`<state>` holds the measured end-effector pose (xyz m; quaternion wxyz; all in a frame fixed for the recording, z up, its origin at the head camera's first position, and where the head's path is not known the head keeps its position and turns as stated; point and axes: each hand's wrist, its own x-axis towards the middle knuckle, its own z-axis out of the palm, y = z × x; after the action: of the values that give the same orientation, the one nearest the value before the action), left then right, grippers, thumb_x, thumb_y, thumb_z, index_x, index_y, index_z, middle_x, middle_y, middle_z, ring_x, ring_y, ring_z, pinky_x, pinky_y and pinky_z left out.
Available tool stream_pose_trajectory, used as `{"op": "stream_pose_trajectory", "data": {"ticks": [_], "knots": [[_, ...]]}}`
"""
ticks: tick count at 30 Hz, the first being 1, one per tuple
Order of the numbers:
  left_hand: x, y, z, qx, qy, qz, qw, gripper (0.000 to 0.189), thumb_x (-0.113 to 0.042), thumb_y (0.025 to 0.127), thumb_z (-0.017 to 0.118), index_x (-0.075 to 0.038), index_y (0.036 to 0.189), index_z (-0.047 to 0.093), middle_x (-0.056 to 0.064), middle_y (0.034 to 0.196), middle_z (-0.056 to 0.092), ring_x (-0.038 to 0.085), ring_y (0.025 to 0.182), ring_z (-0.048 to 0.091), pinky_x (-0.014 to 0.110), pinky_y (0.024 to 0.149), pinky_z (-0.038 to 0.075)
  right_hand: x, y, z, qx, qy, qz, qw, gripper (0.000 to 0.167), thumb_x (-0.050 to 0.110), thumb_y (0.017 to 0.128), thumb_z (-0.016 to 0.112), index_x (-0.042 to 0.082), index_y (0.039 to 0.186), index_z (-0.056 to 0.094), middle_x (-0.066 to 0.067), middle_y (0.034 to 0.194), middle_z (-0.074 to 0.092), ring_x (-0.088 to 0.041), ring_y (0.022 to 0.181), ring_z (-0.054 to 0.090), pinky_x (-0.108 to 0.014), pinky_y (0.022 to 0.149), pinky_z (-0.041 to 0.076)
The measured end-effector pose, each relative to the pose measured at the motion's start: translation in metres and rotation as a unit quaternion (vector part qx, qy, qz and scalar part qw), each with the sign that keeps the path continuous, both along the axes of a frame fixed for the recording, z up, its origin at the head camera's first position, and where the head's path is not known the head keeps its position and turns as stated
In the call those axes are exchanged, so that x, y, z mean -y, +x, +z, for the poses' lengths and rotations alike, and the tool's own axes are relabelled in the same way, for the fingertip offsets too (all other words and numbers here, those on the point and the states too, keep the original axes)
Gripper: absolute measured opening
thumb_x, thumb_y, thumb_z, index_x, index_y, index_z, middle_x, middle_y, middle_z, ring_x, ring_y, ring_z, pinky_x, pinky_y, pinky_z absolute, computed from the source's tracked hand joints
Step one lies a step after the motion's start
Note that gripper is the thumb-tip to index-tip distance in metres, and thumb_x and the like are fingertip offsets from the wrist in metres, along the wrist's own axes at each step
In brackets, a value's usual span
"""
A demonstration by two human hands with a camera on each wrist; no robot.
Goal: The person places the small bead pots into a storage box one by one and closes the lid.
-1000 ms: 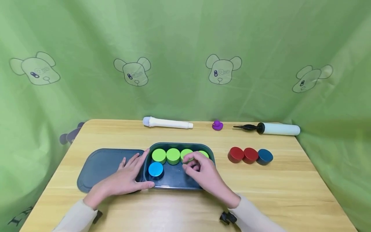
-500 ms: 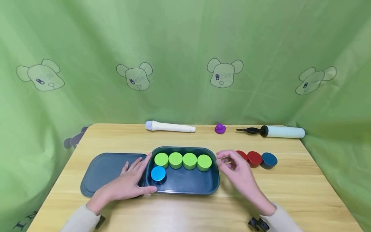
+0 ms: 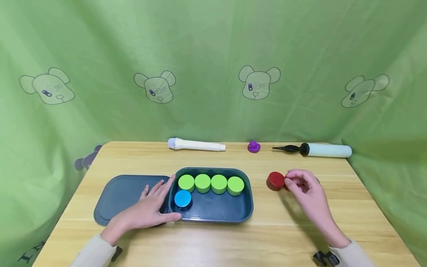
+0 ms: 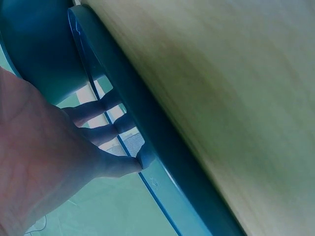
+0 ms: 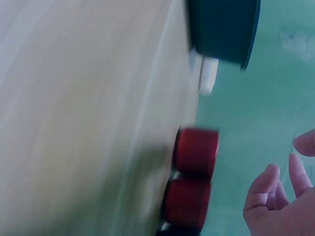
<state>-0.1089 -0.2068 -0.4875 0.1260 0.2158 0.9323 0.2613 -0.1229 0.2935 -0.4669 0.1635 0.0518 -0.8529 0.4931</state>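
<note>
Backdrop: green cloth (image 3: 207, 44), hung behind the table and down both sides, with soft vertical folds and creases; tone blue-green in both wrist views.

Print: one row of four outlined animal heads (image 3: 155, 89), round-eared, each with a small dark oblong mark at one eye and faint lettering; outer two slanted along the cloth's turn. Additional: purple printed figure (image 3: 88, 159), partly hidden behind the table's left edge; dark lettering (image 3: 30, 254), lower left.

Furniture: one table (image 3: 227, 237), light wood-grain top, far left corner rounded, far edge close to the cloth.

Light: pale sheen (image 3: 200, 252) on the near tabletop.
</note>
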Motion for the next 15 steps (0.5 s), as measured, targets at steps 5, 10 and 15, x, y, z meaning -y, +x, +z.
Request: {"op": "stream_pose_trajectory", "data": {"ticks": [5,10,15], "knots": [[-0.001,-0.001,0.0,0.005,-0.003,-0.002,1.0,0.117,-0.079,0.096,0.064,-0.032,0.177,-0.006,0.017,0.178,0.022,0.041,0.165,0.012,0.079,0.122,-0.001,-0.033,-0.002,-0.007,0.018,0.047,-0.032,0.9982,0.025,0.003,0.104,0.073,-0.002,0.128,0.069,-0.01,0.119,0.056,-0.01,0.091,0.056,-0.014,0.073,0.047],[-0.002,-0.001,0.001,0.014,0.001,-0.002,0.9999,0.117,-0.078,0.096,0.065,-0.033,0.177,-0.007,0.017,0.179,0.02,0.04,0.166,0.01,0.078,0.122,-0.002,-0.06,-0.004,-0.012,0.029,0.083,-0.044,0.9952,0.025,0.005,0.103,0.073,-0.003,0.127,0.069,-0.01,0.122,0.051,-0.008,0.09,0.054,-0.011,0.071,0.047],[-0.001,-0.001,0.001,0.015,0.0,0.0,0.9999,0.117,-0.078,0.096,0.065,-0.032,0.177,-0.006,0.017,0.179,0.021,0.04,0.166,0.01,0.079,0.122,-0.002,-0.077,-0.008,-0.021,0.047,0.096,-0.053,0.9928,0.027,0.011,0.103,0.077,0.0,0.127,0.071,-0.011,0.137,0.051,-0.004,0.088,0.056,-0.014,0.067,0.049]]}}
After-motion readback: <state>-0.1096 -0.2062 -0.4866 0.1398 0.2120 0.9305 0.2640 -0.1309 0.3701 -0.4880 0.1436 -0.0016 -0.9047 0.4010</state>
